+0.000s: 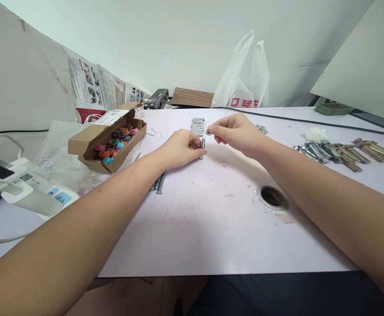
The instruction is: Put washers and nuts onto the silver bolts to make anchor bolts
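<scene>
My left hand [187, 148] is closed, with thumb and fingers gripping a silvery bolt [202, 143] that stands roughly upright above the white table. Just to its right and slightly higher, my right hand [233, 131] pinches a small metal washer [208, 133] between thumb and finger, apart from the bolt. Behind both hands lies a row of short silver metal pieces [197, 124]. A small heap of metal rings or nuts [262, 128] shows past my right wrist, partly hidden. Several long bolts [159, 183] lie beside my left forearm, which covers part of them.
A cardboard box [93, 156] of colourful caps stands left, near a power strip [35, 193]. Silver expansion bolts [321, 151] and brassy ones [376, 150] lie at right. A round cable hole [272, 196] opens in the table [192, 237]. A plastic bag [241, 83] stands behind.
</scene>
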Demonstrator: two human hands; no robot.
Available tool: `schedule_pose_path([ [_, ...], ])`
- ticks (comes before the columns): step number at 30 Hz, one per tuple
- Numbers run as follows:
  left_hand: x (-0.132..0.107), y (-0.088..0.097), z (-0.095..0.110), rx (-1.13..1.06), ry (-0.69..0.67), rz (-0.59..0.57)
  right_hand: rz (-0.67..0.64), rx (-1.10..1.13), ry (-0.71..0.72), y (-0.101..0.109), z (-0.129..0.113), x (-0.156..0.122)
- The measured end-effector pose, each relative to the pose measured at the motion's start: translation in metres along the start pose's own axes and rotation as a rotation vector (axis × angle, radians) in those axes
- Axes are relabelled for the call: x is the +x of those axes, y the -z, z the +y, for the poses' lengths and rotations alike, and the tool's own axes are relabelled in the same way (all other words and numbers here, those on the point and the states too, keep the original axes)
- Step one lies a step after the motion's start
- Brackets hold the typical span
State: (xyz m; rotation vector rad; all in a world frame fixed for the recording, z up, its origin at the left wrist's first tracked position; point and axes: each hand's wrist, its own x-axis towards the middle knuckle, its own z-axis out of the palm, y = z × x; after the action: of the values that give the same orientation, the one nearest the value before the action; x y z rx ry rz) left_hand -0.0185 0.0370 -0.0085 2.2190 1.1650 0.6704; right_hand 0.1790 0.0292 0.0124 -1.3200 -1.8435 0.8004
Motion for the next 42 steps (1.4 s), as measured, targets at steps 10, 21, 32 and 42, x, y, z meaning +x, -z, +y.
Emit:
schedule_pose_path([
  [10,-0.002,0.001,0.004,0.004,0.040,-0.028,-0.098,0.086,0.072,-0.013,-0.001,-0.006],
  [21,0.000,0.000,0.000,0.007,0.001,-0.006,0.288,0.240,-0.200,0.037,0.007,0.014],
  [32,0.002,0.000,-0.002,0.010,-0.012,-0.022,0.256,-0.382,-0.482,0.069,0.072,0.023],
  [42,0.001,0.000,-0.004,0.005,-0.011,-0.027,0.257,-0.487,-0.520,0.073,0.080,0.036],
])
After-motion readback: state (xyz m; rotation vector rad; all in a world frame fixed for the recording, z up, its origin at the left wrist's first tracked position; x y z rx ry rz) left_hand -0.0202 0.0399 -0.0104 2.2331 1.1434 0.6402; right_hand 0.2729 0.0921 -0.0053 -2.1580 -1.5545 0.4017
